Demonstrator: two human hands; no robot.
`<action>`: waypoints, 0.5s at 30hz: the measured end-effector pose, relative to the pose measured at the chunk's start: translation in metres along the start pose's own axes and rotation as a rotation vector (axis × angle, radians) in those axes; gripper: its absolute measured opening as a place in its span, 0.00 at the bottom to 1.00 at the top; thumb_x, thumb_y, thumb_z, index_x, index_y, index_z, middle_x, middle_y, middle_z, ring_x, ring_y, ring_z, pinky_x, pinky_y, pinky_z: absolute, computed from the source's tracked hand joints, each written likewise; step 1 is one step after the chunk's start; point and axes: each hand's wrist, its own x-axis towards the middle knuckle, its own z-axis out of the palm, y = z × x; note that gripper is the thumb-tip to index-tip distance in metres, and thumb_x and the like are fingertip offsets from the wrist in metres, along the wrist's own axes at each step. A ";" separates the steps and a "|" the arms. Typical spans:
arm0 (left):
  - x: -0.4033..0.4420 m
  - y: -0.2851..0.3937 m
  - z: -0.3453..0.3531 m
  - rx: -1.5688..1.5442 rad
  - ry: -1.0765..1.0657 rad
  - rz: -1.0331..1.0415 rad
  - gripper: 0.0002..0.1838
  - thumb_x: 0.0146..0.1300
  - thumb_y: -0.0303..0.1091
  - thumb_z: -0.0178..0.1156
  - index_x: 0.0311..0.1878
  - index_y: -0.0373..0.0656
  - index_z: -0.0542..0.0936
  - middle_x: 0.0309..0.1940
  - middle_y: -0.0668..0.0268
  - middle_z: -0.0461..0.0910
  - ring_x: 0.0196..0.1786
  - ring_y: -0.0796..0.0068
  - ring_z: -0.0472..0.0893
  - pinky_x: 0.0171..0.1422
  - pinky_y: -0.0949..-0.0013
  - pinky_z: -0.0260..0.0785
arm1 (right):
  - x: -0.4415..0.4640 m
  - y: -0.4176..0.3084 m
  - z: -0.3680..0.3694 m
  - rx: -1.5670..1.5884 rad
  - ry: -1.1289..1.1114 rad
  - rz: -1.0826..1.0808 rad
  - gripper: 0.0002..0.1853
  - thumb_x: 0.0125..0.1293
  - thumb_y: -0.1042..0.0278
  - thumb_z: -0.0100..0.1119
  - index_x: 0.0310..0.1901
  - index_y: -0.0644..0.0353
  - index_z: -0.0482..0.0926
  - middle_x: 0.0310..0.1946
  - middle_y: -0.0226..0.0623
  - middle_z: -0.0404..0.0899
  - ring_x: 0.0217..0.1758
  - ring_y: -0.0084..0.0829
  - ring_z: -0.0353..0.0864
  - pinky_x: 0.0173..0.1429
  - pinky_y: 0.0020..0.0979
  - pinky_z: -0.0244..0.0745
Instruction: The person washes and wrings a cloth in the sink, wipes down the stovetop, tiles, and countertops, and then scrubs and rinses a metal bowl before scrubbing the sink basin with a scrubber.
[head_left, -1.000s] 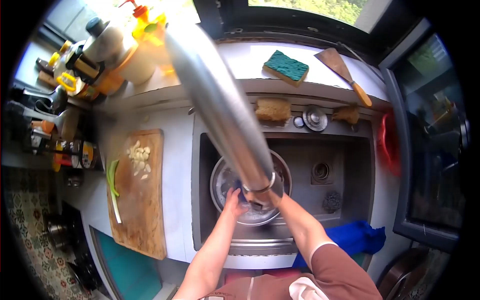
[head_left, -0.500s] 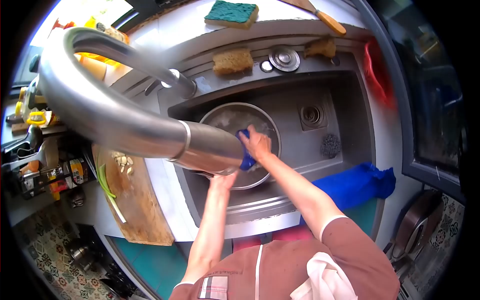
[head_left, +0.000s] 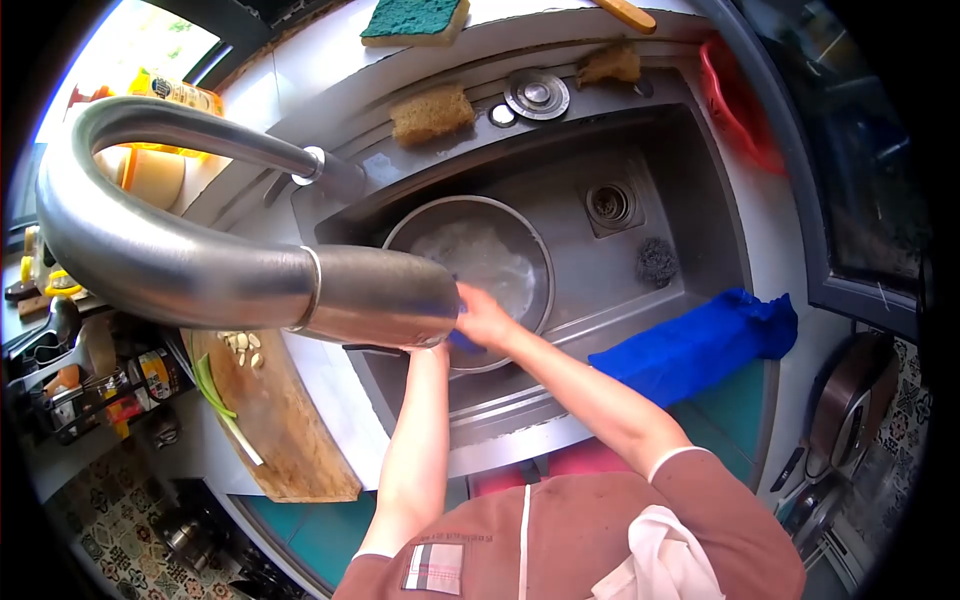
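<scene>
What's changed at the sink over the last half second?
The right grip drew back from the middle of the metal basin toward its near side, close by the faucet head. The blue item shifted the same way, now partly hidden. The left grip shows less, behind the faucet head. I can't see any new hold or release. The camera view shifted too. The basin and steel scrubber stayed put.

Left hand (head_left: 432, 353): is lying almost wholly hidden behind the faucet head (head_left: 385, 292), centre frame. Right hand (head_left: 486, 318): fingertips are hiding behind the same part. Blue item (head_left: 465, 343): is showing only a scrap, kind unclear. Metal bowl (head_left: 540, 250): left side is being covered by the faucet head. Wooden handle (head_left: 628, 14), top: is running off the upper edge.
</scene>
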 end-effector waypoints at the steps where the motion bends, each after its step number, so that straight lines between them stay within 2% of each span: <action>1: 0.003 0.001 -0.007 -0.002 -0.007 0.031 0.19 0.66 0.48 0.52 0.53 0.47 0.73 0.48 0.64 0.76 0.51 0.68 0.76 0.57 0.64 0.71 | -0.009 -0.015 0.008 -0.173 0.051 -0.036 0.19 0.57 0.57 0.61 0.46 0.59 0.77 0.40 0.49 0.81 0.44 0.45 0.81 0.50 0.38 0.74; 3: -0.009 -0.013 0.022 0.145 0.091 0.107 0.22 0.66 0.51 0.52 0.53 0.43 0.74 0.47 0.59 0.78 0.51 0.64 0.78 0.57 0.60 0.72 | 0.000 -0.018 0.010 -0.394 0.243 -0.048 0.18 0.64 0.50 0.54 0.43 0.57 0.77 0.34 0.54 0.80 0.39 0.53 0.80 0.45 0.44 0.75; 4: -0.019 -0.014 0.047 0.220 0.135 0.147 0.24 0.66 0.52 0.52 0.53 0.41 0.75 0.46 0.57 0.79 0.51 0.62 0.79 0.58 0.57 0.72 | 0.014 -0.025 -0.001 -0.530 0.374 0.103 0.17 0.65 0.50 0.52 0.43 0.56 0.77 0.31 0.52 0.81 0.37 0.53 0.81 0.41 0.47 0.75; 5: -0.048 -0.006 0.085 0.196 0.141 0.103 0.24 0.68 0.51 0.51 0.54 0.40 0.75 0.47 0.59 0.80 0.50 0.65 0.80 0.57 0.59 0.73 | 0.034 -0.012 -0.018 -0.652 0.361 0.131 0.18 0.66 0.49 0.51 0.43 0.56 0.76 0.31 0.51 0.81 0.37 0.53 0.81 0.41 0.48 0.74; 6: -0.067 -0.008 0.105 0.270 0.099 0.264 0.25 0.67 0.51 0.53 0.57 0.39 0.73 0.51 0.61 0.79 0.51 0.65 0.79 0.59 0.58 0.71 | 0.041 0.007 -0.032 -0.771 0.335 0.185 0.19 0.66 0.48 0.50 0.43 0.56 0.76 0.30 0.51 0.81 0.37 0.53 0.81 0.41 0.48 0.74; 8: -0.083 0.010 0.106 0.110 0.067 0.056 0.28 0.63 0.55 0.56 0.58 0.42 0.73 0.56 0.62 0.75 0.58 0.62 0.75 0.63 0.51 0.66 | 0.042 0.009 -0.050 -0.812 0.311 0.211 0.20 0.66 0.46 0.49 0.45 0.55 0.76 0.31 0.53 0.81 0.40 0.54 0.80 0.46 0.48 0.73; 9: -0.088 0.023 0.098 0.101 0.132 -0.039 0.35 0.60 0.57 0.59 0.64 0.47 0.66 0.63 0.59 0.66 0.64 0.54 0.65 0.63 0.42 0.61 | 0.044 0.012 -0.056 -0.769 0.341 0.288 0.20 0.63 0.48 0.54 0.49 0.54 0.74 0.37 0.52 0.80 0.43 0.53 0.79 0.48 0.48 0.73; 10: -0.093 0.036 0.090 0.085 0.198 -0.132 0.43 0.56 0.60 0.61 0.70 0.51 0.59 0.70 0.57 0.56 0.71 0.45 0.54 0.63 0.33 0.56 | 0.047 0.020 -0.056 -0.791 0.406 0.248 0.21 0.61 0.51 0.57 0.51 0.53 0.72 0.40 0.52 0.78 0.44 0.54 0.78 0.49 0.48 0.73; 11: -0.077 0.038 0.060 0.158 0.195 -0.091 0.44 0.56 0.58 0.62 0.71 0.52 0.56 0.71 0.58 0.54 0.71 0.45 0.53 0.63 0.34 0.55 | 0.047 0.035 -0.052 -0.812 0.472 0.209 0.23 0.58 0.53 0.60 0.53 0.52 0.70 0.43 0.51 0.77 0.46 0.54 0.77 0.51 0.47 0.73; 12: -0.067 0.033 0.043 0.390 0.157 -0.039 0.44 0.56 0.56 0.62 0.72 0.53 0.55 0.71 0.59 0.52 0.71 0.46 0.51 0.64 0.34 0.54 | 0.042 0.051 -0.046 -0.833 0.536 0.173 0.26 0.56 0.55 0.63 0.55 0.51 0.69 0.46 0.50 0.75 0.48 0.54 0.76 0.52 0.47 0.72; 13: -0.058 0.027 0.026 0.621 0.134 0.021 0.44 0.57 0.54 0.62 0.72 0.53 0.53 0.72 0.60 0.50 0.72 0.46 0.50 0.64 0.34 0.52 | 0.028 0.065 -0.034 -1.078 0.345 0.081 0.37 0.49 0.61 0.69 0.62 0.51 0.62 0.52 0.49 0.70 0.51 0.56 0.73 0.55 0.45 0.72; 14: -0.058 0.021 0.051 0.689 0.212 -0.007 0.44 0.57 0.54 0.62 0.73 0.54 0.53 0.72 0.60 0.50 0.72 0.47 0.51 0.63 0.32 0.52 | 0.020 0.071 -0.034 -1.018 0.147 0.022 0.37 0.46 0.66 0.69 0.61 0.53 0.65 0.53 0.46 0.71 0.52 0.52 0.74 0.57 0.43 0.71; 15: -0.059 0.014 0.078 0.755 0.290 -0.040 0.43 0.58 0.54 0.61 0.73 0.54 0.52 0.72 0.60 0.51 0.71 0.49 0.52 0.63 0.31 0.51 | 0.027 0.088 -0.038 -0.885 0.250 0.073 0.35 0.45 0.66 0.69 0.59 0.54 0.67 0.52 0.45 0.72 0.52 0.50 0.74 0.57 0.42 0.71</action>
